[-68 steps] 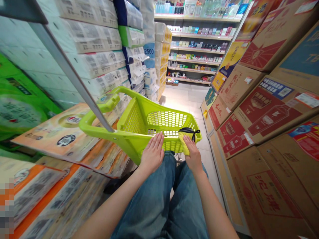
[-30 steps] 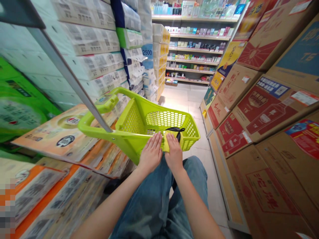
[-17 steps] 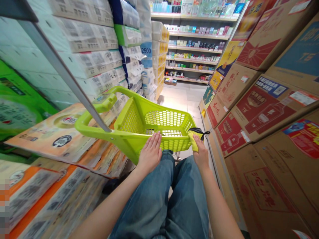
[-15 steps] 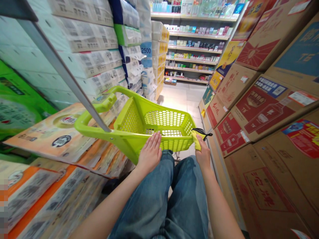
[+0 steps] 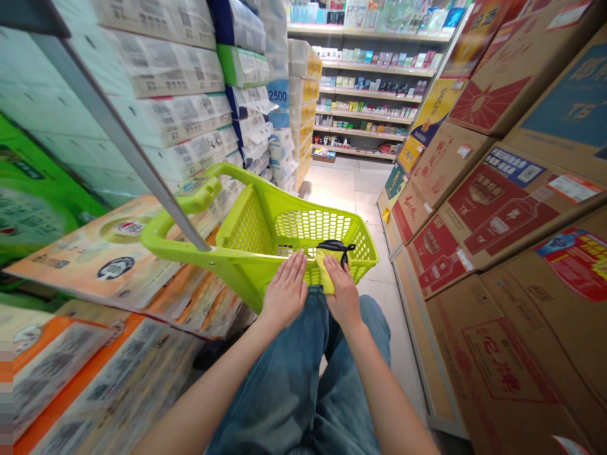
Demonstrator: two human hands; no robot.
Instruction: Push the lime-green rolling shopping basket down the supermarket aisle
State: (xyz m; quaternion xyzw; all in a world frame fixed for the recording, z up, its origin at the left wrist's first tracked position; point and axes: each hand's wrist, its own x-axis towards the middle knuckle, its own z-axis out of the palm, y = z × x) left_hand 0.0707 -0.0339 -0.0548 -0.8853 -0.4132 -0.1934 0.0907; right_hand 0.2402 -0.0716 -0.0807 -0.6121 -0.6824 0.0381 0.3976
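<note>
Lime plastic basket sits at my 12, L grip wide, palm flat on its front rim to steady it. R grip narrow, pinching yellow cloth, prob. w/ black cord attached, against the rim at abt 12.

Narrow shop aisle; stacked tissue packs lined the L side, w/ a grey metal shelf upright slanting across them; brown cardboard liquor cartons w/ red print filled the R side; pale tile floor ran ahead, brightly lit; far end had white shelves of small boxes & bottles.
</note>
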